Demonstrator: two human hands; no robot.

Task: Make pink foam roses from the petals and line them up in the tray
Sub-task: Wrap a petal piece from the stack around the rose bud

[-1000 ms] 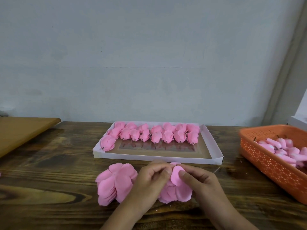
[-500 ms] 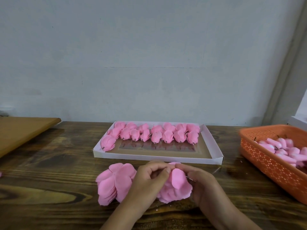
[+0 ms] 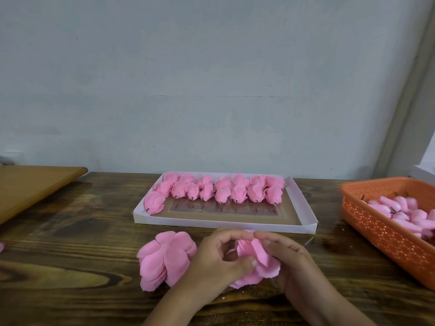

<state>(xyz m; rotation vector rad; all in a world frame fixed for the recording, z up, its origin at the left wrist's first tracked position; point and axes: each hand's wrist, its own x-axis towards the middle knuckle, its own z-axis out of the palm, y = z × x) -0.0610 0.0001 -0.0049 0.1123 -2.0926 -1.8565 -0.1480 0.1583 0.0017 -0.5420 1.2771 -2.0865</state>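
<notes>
Both hands work just in front of the tray (image 3: 226, 227), on the dark wooden surface (image 3: 70, 267). Left hand (image 3: 216, 262) has fingers curled, thumb and fingertips pinching a half-made rose (image 3: 256, 262). Right hand (image 3: 289, 262) cups the same rose from the other side, fingers curled round its outer petals. Fingertips of both hands meet on top of the rose. Stack of loose petals (image 3: 164, 260) lies on the surface just left of the left hand, touching it, in front of the tray. Tray holds finished roses (image 3: 219, 190) in two rows along its far side, one more rose at the tray's left edge; near half of the tray is bare. Orange basket (image 3: 386, 234) with pink buds inside sits right of the tray, well apart. Lighter wooden board (image 3: 30, 187) lies left of the tray
</notes>
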